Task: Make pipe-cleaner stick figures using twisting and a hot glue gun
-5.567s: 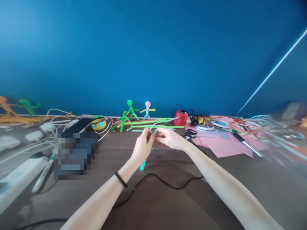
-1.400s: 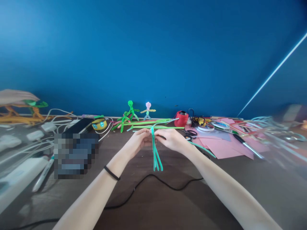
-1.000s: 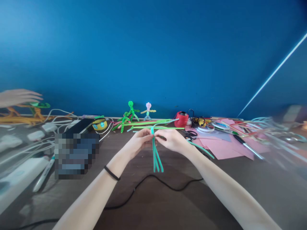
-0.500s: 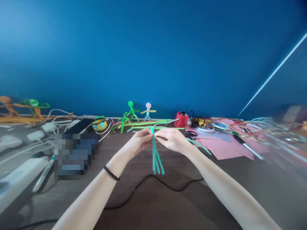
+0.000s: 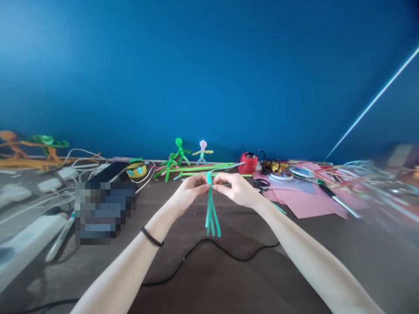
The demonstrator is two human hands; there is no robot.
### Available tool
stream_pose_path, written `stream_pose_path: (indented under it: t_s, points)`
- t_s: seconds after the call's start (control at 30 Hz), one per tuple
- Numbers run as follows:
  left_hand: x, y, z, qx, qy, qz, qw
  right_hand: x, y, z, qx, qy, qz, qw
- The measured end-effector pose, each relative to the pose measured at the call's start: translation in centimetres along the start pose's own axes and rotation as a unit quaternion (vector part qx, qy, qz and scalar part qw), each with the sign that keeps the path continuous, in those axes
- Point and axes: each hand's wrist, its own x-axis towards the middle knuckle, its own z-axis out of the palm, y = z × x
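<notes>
Both hands on teal pipe cleaners

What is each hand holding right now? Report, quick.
Left hand: closed, pinching the top of the teal pipe cleaners.
Right hand: closed, pinching the same bundle's top.

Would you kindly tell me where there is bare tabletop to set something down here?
Bare tabletop lies near the pink paper, right of the right hand; also between the pixelated block and the left hand. Both hold teal pipe cleaners. Crowded: white cables, far-edge figures.
</notes>
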Motion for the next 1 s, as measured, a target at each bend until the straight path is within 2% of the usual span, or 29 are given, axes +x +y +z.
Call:
stream_pose_path:
  t_s: [0.17,0.33,0.57,0.7,1.0]
  points:
    - [0.00,-0.01,-0.06,-0.038,0.016,-0.029,0.999,-0.09,0.13,-0.22,0.007,0.008,-0.014,1.000]
    - [0.17,-0.25,-0.30,-0.116,0.003,-0.088,0.989,-0.17,0.06,-0.49,-0.066,0.038,-0.097,0.992]
    - [0.06,-0.21,-0.21,-0.214,-0.026,-0.150,0.965,-0.42,0.62,-0.19,-0.204,0.074,-0.182,0.959]
    - [0.11,-0.27,-0.33,-0.248,-0.019,-0.195,0.949,-0.68,0.75,-0.19,-0.282,0.088,-0.219,0.930]
    - [0.11,-0.33,-0.34,-0.247,-0.029,-0.222,0.943,-0.58,0.57,-0.15,-0.330,0.138,-0.292,0.887]
